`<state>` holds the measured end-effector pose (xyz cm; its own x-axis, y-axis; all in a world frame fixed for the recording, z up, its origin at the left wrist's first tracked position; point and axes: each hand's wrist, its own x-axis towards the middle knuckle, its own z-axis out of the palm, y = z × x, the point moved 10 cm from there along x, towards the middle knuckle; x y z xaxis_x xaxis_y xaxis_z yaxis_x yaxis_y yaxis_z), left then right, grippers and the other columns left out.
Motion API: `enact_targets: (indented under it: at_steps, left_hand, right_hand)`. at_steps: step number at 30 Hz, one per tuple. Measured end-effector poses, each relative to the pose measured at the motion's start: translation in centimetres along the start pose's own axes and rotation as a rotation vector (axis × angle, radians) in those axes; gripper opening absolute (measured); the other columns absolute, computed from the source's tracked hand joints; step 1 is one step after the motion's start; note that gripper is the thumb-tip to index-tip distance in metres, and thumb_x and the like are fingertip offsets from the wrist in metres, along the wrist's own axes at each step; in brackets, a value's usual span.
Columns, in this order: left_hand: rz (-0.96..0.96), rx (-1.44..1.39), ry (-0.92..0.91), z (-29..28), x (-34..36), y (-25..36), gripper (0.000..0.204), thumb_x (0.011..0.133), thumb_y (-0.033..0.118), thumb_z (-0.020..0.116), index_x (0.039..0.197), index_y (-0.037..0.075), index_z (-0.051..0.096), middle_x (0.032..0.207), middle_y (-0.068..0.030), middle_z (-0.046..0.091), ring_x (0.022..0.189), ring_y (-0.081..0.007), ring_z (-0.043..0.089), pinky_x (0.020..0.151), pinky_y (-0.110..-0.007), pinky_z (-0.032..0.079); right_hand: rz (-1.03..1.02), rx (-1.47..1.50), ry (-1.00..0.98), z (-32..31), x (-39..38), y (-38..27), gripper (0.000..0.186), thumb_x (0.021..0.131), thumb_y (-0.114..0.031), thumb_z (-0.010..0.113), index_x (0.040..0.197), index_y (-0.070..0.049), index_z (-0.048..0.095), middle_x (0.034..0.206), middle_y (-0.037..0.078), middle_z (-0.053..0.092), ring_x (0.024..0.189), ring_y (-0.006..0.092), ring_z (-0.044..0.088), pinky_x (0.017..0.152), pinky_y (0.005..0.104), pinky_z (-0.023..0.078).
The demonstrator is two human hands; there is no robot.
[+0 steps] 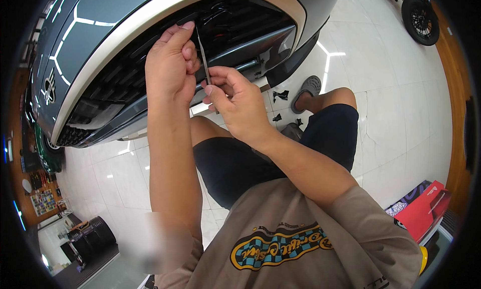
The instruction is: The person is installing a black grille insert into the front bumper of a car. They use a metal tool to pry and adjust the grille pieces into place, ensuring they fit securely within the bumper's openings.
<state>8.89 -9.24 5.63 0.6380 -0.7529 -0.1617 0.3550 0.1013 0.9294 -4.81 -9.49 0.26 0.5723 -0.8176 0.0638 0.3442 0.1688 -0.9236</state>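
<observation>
The dark front grille (135, 63) of a grey car (95, 3) is in front of me, framed by a cream surround (105, 48). My left hand (173, 61) is raised against the grille, thumb and forefinger pinched together near its upper part. What they hold, if anything, is too small to make out. Lower and to the right, my right hand (235, 98) grips the lower end of a thin silvery strip-like tool (202, 52). It stands nearly upright, its narrow tip beside my left thumb. Whether the tip touches the grille I cannot tell.
Black torn-looking pieces (281, 95) lie on the white tiled floor (386, 113) by my grey clog (306, 92). A spoked wheel (420, 19) stands at the far right. Near right is a red box (423, 209); near left, a black drum-like object (92, 240).
</observation>
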Motion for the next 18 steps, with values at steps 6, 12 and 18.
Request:
enact_targets:
  at_steps: [6,12,18]
  left_hand:
    - [0.004,-0.004,-0.008,0.06,0.05,0.01,0.015,0.096,0.011,0.071,0.100,0.006,0.058,0.059,0.0027,0.048,0.045,-0.0080,0.038,0.046,-0.024,0.029]
    - [0.010,0.008,-0.016,0.27,-0.16,0.19,0.015,0.096,0.010,0.071,0.101,0.006,0.058,0.059,0.0023,0.048,0.046,-0.0084,0.038,0.046,-0.024,0.029]
    - [0.001,-0.001,-0.007,0.51,-0.49,0.18,0.009,0.100,0.010,0.067,0.096,0.009,0.059,0.059,0.0048,0.046,0.047,-0.0066,0.037,0.047,-0.023,0.028]
  right_hand:
    - [0.014,-0.028,-0.018,-0.03,0.09,0.06,0.028,0.100,-0.004,0.062,0.126,0.006,0.060,0.103,0.014,0.073,0.084,0.0157,0.072,0.073,0.0286,0.058]
    - [0.064,-0.060,-0.058,0.04,0.13,0.25,0.030,0.102,-0.003,0.060,0.130,0.006,0.057,0.112,0.011,0.070,0.087,0.0121,0.069,0.071,0.0260,0.058]
    - [-0.033,-0.094,0.022,-0.68,0.33,0.01,0.026,0.098,-0.006,0.065,0.122,0.004,0.064,0.097,0.016,0.075,0.080,0.0188,0.075,0.071,0.0306,0.058]
